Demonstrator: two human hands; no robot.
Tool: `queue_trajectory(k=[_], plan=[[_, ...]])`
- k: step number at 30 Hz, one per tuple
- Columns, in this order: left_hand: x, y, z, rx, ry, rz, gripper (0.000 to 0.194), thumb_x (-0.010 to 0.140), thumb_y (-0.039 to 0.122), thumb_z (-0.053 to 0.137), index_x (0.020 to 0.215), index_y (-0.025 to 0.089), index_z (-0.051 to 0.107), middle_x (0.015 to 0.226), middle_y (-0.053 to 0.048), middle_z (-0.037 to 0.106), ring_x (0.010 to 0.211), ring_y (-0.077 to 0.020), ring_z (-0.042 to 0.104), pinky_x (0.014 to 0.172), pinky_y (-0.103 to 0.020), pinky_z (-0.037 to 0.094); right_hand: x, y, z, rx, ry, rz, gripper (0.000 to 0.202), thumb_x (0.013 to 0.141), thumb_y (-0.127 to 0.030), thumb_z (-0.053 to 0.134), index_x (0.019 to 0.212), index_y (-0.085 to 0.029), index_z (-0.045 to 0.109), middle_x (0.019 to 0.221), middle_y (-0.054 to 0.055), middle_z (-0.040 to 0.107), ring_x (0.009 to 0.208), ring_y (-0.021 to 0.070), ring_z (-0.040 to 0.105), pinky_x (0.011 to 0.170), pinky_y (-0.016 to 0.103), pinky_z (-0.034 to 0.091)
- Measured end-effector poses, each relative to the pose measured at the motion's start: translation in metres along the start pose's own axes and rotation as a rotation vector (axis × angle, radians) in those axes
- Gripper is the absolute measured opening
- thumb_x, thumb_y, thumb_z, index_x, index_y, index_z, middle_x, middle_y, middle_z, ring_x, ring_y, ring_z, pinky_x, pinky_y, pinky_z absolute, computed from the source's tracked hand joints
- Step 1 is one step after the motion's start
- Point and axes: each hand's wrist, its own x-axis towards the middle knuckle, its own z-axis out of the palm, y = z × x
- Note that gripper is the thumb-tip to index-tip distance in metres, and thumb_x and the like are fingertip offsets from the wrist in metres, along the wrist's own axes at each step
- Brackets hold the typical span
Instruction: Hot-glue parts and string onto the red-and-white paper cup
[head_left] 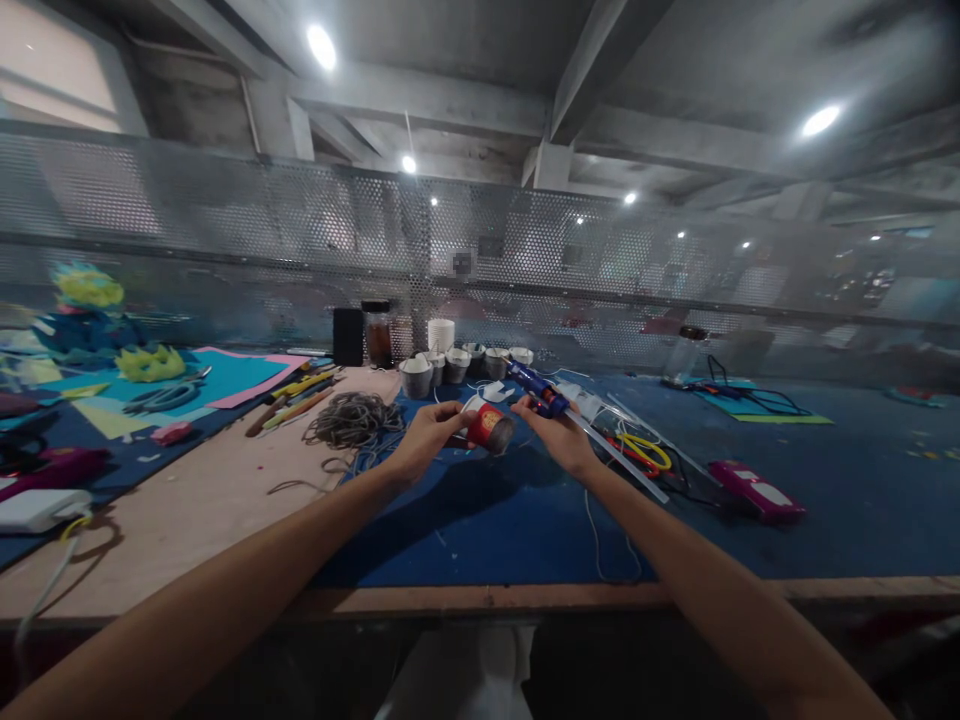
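Observation:
My left hand (435, 435) is closed on a small cup (491, 428), pinching its rim side. The cup has a red band with a yellow mark and a dark grey part at one end, and it is tilted on its side above the blue table mat. A blue glue gun (541, 388) is gripped in my right hand (559, 430), with a clear glue stick (622, 462) trailing from its back. Its nozzle points up and left, apart from the cup. Left of the cup lies a tangled heap of grey cord (354, 418). Behind it stand several small grey-wrapped cups (456, 365).
A stack of white cups (441, 335) and a dark jar (378, 335) stand by the perforated metal screen. Yellow-handled tools (300, 385), scissors (166, 395) and coloured paper (247, 375) lie left. On the right are yellow cable loops (651, 450) and a magenta device (756, 490).

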Motion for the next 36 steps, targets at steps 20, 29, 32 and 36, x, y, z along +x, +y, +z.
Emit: queue_trajectory(k=[20,29,32,36], plan=[[0.001,-0.001,-0.002,0.071,0.012,0.045,0.032,0.075,0.045,0.079,0.071,0.015,0.067,0.072,-0.001,0.065,0.068,-0.0155,0.061,0.068,-0.03,0.058,-0.002,0.001,-0.002,0.061,0.0,-0.14,0.02,0.082,-0.04,0.071,0.082,-0.022,0.065,0.079,0.001,0.066,0.071,0.0173,0.058,0.072,0.032,0.047],[0.002,0.002,-0.003,0.084,0.082,0.085,0.034,0.071,0.045,0.082,0.082,0.014,0.074,0.083,-0.006,0.074,0.076,-0.0199,0.068,0.076,-0.034,0.057,-0.009,-0.002,0.003,0.065,-0.102,-0.083,0.027,0.082,-0.048,0.072,0.083,-0.022,0.066,0.076,0.0,0.065,0.064,0.016,0.058,0.064,0.029,0.048],[0.004,0.003,-0.006,0.051,0.129,0.108,0.036,0.067,0.045,0.084,0.076,0.013,0.072,0.078,-0.005,0.073,0.074,-0.0195,0.068,0.077,-0.036,0.057,-0.01,-0.005,0.003,0.057,-0.077,-0.102,0.029,0.085,-0.052,0.069,0.084,-0.022,0.067,0.081,0.002,0.069,0.071,0.0187,0.063,0.07,0.031,0.051],[0.006,0.002,-0.009,0.025,0.189,0.164,0.038,0.07,0.048,0.083,0.085,0.013,0.072,0.082,-0.005,0.073,0.077,-0.0196,0.068,0.08,-0.035,0.056,-0.009,-0.011,-0.001,0.02,0.042,-0.135,0.033,0.089,-0.053,0.064,0.093,-0.022,0.072,0.094,0.007,0.074,0.087,0.024,0.068,0.082,0.036,0.052]])
